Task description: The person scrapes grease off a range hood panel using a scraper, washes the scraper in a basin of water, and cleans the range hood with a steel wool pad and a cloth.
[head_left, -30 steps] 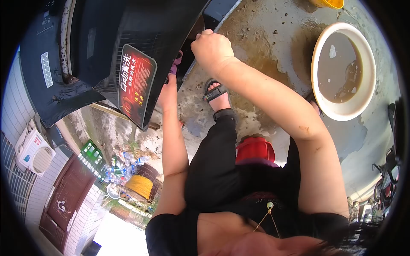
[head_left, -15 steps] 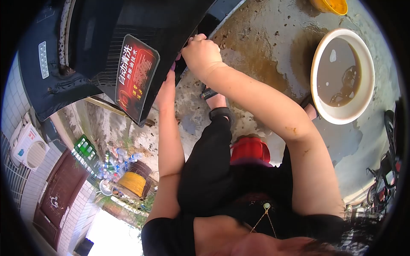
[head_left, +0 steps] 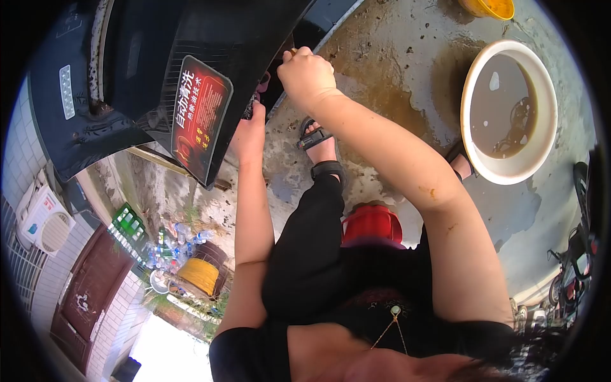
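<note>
A dark, glossy range hood (head_left: 254, 38) with a red and black label (head_left: 202, 121) fills the upper left. My left hand (head_left: 249, 137) is at its lower edge, thumb against a dark speckled thing; the other fingers are hidden behind the panel. Closed, with fingers curled, my right hand (head_left: 308, 75) is at the dark opening along the hood's near edge. What it grips is hidden by the fist. A small pinkish patch shows between the hands, too obscured to name.
A white basin (head_left: 471, 114) of murky water stands on the wet concrete floor (head_left: 401, 83), with a yellow bowl (head_left: 489, 7) beyond. Below me is a red stool or bucket (head_left: 372, 224). Bottles (head_left: 181, 239) lie at left; a bike (head_left: 573, 254) stands at right.
My right hand has shifted slightly right along the hood's edge. My left hand has turned a little, and the dark speckled thing by its thumb shows more.
</note>
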Demonstrator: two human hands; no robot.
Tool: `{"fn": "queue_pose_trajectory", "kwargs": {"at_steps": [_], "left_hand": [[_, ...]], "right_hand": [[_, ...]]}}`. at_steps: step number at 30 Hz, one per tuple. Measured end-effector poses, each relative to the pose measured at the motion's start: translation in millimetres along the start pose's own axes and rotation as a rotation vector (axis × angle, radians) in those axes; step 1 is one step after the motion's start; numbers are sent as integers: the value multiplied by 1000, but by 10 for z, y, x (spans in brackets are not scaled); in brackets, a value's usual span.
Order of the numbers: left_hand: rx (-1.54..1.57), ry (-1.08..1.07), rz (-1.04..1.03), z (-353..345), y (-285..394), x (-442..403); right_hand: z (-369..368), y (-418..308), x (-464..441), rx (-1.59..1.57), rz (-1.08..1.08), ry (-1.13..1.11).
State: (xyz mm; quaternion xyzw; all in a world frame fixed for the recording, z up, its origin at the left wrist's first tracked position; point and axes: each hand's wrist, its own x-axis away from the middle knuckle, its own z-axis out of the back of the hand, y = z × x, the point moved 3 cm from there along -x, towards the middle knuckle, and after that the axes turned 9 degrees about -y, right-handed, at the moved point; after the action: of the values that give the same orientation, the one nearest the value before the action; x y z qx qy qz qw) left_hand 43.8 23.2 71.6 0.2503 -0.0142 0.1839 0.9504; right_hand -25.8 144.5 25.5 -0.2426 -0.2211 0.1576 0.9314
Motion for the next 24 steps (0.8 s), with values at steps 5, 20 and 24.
{"fn": "queue_pose_trajectory", "kwargs": {"at_steps": [5, 20, 24], "left_hand": [[54, 31, -22, -67, 29, -52], [-53, 33, -26, -54, -28, -64], [-38, 4, 88, -38, -95, -51]], "right_hand": [[83, 123, 152, 13, -55, -63], [246, 191, 2, -11, 42, -55], [-5, 123, 120, -35, 69, -68]]}}
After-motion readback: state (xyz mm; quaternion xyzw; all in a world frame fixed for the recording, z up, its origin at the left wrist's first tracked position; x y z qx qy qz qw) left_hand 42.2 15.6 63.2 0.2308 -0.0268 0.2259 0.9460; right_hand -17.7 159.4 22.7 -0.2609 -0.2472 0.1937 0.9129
